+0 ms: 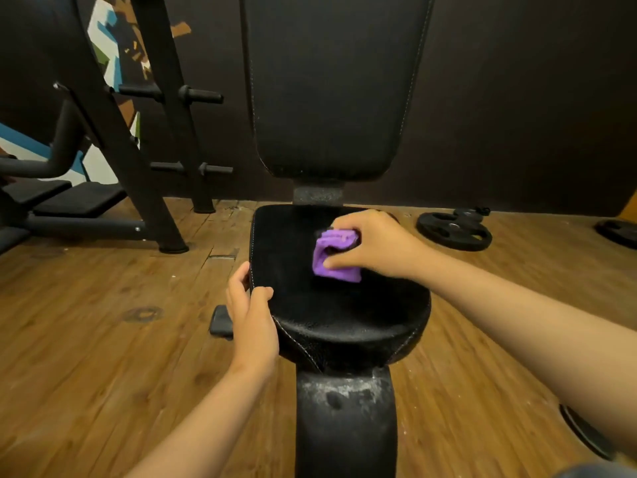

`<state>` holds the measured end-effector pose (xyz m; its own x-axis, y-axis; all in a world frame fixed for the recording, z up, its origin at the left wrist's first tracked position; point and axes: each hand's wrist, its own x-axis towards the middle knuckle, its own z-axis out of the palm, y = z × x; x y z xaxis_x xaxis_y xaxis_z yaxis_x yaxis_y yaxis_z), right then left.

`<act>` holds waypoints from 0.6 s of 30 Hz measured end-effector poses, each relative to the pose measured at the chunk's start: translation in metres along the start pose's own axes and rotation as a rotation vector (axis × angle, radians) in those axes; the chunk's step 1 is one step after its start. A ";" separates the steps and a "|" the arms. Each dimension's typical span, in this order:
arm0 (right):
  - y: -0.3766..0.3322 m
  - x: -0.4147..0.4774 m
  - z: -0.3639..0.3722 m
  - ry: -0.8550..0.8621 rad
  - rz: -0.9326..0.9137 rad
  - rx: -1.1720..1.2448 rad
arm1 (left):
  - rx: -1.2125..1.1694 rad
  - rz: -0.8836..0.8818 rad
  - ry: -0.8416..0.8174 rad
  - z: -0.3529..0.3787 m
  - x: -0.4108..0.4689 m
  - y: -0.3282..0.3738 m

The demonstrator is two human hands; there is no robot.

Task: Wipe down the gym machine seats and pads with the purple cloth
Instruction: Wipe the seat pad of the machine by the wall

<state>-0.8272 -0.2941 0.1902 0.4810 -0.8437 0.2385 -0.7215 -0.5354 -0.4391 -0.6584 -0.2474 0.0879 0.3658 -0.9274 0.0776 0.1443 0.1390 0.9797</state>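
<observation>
Wooden gym floor (103, 322); right hand (374, 244) grips purple cloth (332, 255) on seat (337, 315), left hand (251, 312) clasps seat edge.

Crumpled purple cloth (331, 255) lies on the black padded seat (331, 312).

left hand (252, 313) curled in a grip, right hand (374, 243) pinching.

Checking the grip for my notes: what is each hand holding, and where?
The right hand grips the bunched purple cloth across its top; the left hand grips the seat by its left edge.
</observation>
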 end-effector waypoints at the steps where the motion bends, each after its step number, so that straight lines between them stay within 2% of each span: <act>1: 0.014 0.000 -0.005 0.097 0.086 -0.012 | -0.001 -0.011 -0.011 0.000 0.000 0.000; 4: 0.053 0.002 -0.011 0.274 0.338 -0.059 | 0.007 -0.041 -0.035 -0.002 -0.002 0.004; 6: 0.061 0.004 -0.011 0.305 0.412 -0.062 | 0.025 -0.051 -0.061 -0.004 -0.004 0.008; 8: 0.048 0.005 -0.007 0.246 0.362 -0.082 | 0.036 -0.065 -0.084 -0.006 -0.006 0.011; 14: -0.007 -0.031 0.014 0.013 0.035 -0.046 | 0.020 -0.081 -0.128 -0.007 -0.008 0.014; 16: 0.011 -0.031 0.004 0.084 0.093 -0.068 | 0.016 -0.078 -0.121 -0.006 -0.006 0.011; 18: 0.036 -0.025 -0.009 0.195 0.251 -0.134 | 0.025 -0.073 -0.105 -0.004 -0.007 0.009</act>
<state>-0.8702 -0.2925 0.1760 0.1849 -0.9346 0.3040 -0.8707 -0.2993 -0.3903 -0.6555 -0.2386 0.0952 0.2567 -0.9662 0.0235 0.1432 0.0621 0.9877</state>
